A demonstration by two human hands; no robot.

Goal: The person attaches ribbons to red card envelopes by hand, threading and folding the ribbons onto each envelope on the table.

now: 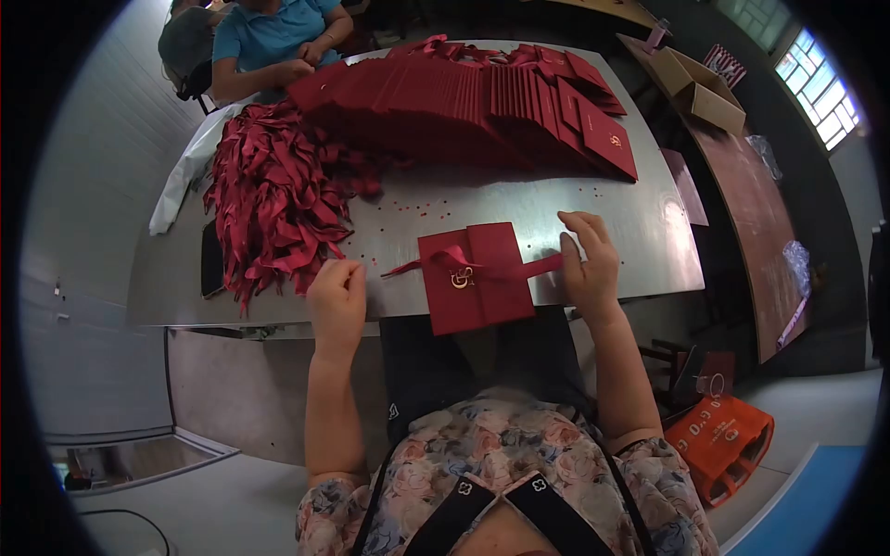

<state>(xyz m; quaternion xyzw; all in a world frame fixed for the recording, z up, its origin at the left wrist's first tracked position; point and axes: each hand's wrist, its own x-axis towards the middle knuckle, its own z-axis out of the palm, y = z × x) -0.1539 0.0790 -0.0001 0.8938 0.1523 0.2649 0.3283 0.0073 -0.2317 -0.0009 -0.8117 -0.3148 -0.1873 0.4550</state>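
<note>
A dark red card folder (477,301) with a gold emblem lies at the table's front edge, its lower edge overhanging. A red ribbon (496,271) crosses its front, with a loop and a loose tail at the left. My left hand (336,296) is closed beside the heap of loose red ribbons (273,199); its fingertips meet the heap's edge, and what they pinch is unclear. My right hand (591,264) is at the folder's right, fingers stretched and thumb apart. The ribbon's right end reaches that thumb; no grip on it shows.
Long rows of red folders (417,97) stand leaning across the back of the metal table (640,250). A dark phone-like slab (213,259) lies left of the ribbons. Small red bits dot the tabletop. Across the table sits a person in a blue shirt (269,42). An orange bag (718,445) is at lower right.
</note>
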